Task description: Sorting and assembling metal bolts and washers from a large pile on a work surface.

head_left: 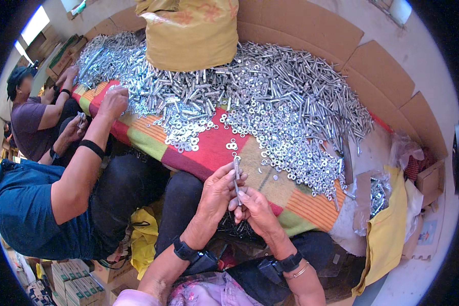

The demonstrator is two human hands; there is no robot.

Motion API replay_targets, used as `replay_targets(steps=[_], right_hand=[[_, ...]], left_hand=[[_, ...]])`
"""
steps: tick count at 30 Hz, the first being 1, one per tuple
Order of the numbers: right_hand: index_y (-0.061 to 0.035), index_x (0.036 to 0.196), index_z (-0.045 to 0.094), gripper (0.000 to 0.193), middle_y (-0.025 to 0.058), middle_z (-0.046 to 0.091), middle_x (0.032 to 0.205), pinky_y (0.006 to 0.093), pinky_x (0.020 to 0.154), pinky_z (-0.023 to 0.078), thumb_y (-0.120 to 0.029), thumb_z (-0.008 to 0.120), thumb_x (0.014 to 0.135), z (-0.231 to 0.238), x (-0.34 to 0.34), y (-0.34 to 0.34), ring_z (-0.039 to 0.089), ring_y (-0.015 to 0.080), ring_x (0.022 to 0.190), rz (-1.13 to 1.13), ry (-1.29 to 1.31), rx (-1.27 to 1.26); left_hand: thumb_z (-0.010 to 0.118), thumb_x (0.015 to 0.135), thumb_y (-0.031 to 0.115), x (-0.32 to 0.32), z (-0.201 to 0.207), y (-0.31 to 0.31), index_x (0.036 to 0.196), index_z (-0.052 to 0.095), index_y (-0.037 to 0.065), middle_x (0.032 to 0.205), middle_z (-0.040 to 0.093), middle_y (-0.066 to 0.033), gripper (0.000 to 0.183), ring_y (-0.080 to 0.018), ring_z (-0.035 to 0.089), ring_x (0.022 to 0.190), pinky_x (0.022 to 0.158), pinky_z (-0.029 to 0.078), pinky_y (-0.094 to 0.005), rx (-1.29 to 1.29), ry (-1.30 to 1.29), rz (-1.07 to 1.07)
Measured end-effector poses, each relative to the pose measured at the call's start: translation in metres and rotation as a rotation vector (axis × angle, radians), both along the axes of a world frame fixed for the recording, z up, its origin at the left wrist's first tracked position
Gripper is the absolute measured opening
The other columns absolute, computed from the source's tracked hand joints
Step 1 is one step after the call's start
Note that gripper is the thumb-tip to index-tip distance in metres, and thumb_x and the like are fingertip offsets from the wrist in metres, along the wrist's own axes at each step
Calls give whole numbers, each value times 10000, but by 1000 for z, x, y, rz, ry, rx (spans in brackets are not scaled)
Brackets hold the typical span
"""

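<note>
A slim metal bolt (236,171) stands nearly upright between my two hands, with a nut or washer at its upper end. My left hand (217,193) has its fingers closed around the bolt's shaft. My right hand (258,208) pinches the lower end, and its fingertips partly hide it. Just beyond my hands lie a few loose nuts (232,146) on the patchwork blanket (260,153). Further off are a spread of nuts and washers (296,155) and a big heap of metal bolts and sleeves (311,92).
At the back a yellow sack (191,38) stands in the heap, against cardboard sheets (301,25). On my left a co-worker in a blue shirt (25,204) handles parts; another person (35,115) sits further off. A yellow bag (382,224) hangs at the right.
</note>
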State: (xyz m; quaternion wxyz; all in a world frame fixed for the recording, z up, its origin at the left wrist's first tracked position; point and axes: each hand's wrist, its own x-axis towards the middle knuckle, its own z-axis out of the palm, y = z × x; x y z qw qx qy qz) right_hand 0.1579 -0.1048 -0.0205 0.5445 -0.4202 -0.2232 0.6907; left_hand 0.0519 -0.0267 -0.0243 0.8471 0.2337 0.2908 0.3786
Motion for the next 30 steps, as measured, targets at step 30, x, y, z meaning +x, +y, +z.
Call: replay_targets(steps=[30], right_hand=[[-26, 1033, 549, 265, 10, 535, 667, 200, 386, 346, -249, 451, 930, -1, 29, 6, 366, 42, 438, -351, 224, -62]], left_hand=[[555, 785, -13, 16, 8, 18, 943, 594, -32, 860, 587, -146, 164, -251, 588, 814, 721, 457, -311, 1104, 725, 306]])
